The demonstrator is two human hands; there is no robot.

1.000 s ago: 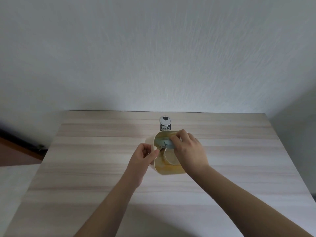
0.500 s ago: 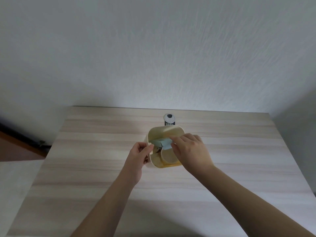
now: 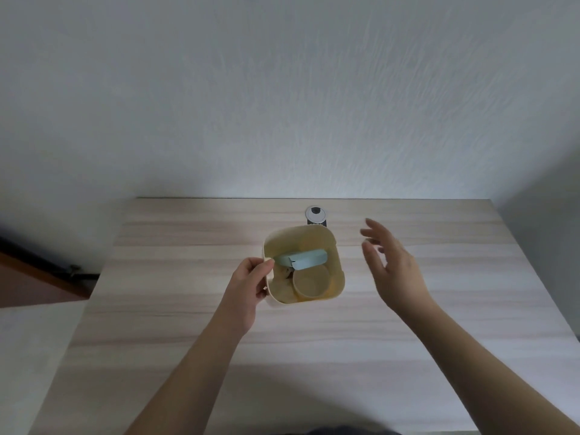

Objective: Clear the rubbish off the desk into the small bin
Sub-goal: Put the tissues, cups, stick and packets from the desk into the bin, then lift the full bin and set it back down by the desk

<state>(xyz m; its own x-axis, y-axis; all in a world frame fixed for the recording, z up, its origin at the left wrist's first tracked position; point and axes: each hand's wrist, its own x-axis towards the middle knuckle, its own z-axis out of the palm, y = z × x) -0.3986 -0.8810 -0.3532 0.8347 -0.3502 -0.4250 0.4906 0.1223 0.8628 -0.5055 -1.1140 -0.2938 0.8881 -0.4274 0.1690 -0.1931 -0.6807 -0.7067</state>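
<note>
Pale wood-grain table [image 3: 163, 309] against a white textured wall carries the small bin [image 3: 337, 279], cream-walled and standing upright near the middle. Inside lie a light-blue carton [image 3: 306, 259] wedged across the opening, a round lid-like disc [image 3: 311, 282] below it, and darker scraps I cannot identify. The left hand [image 3: 251, 285] pinches the bin's left rim; the right hand [image 3: 392, 265] hovers apart to the right, fingers spread, holding nothing. Behind the bin stands a dark can [image 3: 316, 215]. Risk: reaching past for it could knock the light bin over, spilling the contents.

Black label [image 3: 317, 221] — half behind bin [image 3: 338, 249]
</note>
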